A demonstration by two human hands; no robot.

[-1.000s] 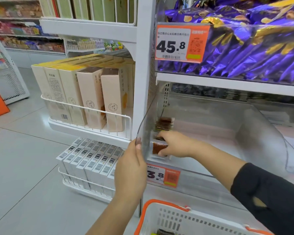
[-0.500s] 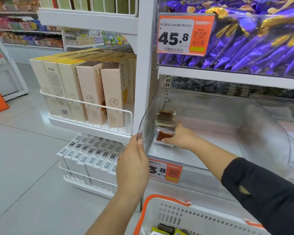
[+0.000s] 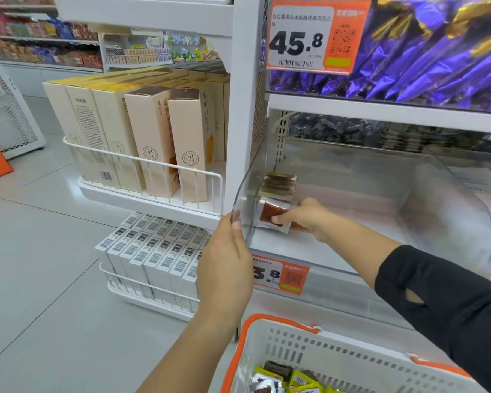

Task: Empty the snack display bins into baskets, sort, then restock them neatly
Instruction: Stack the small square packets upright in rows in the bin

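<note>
Shelving (image 3: 244, 114) in white is seen at twelve o'clock, with a clear plastic display bin (image 3: 380, 211) set into it at about one o'clock; the bin's transparent front flap (image 3: 245, 194) is swung outward. A white basket (image 3: 352, 361) with orange trim is placed at five o'clock, and yellow-green and dark snack packets (image 3: 289, 378) are held in it. A short stack of flat snack packs (image 3: 279, 182) is stood against the bin's left wall, brown contents being shown through clear wrappers with pale edges. One more snack packet (image 3: 272, 215), reddish-brown in a clear silvery wrapper, is located just in front of and below that stack, near the bin floor. It is grasped by the right hand (image 3: 306, 217), thumb on top, at three o'clock of the packet. The flap's edge is pinched by the left hand (image 3: 224, 268), at seven o'clock of the packet, apart from it.
</note>
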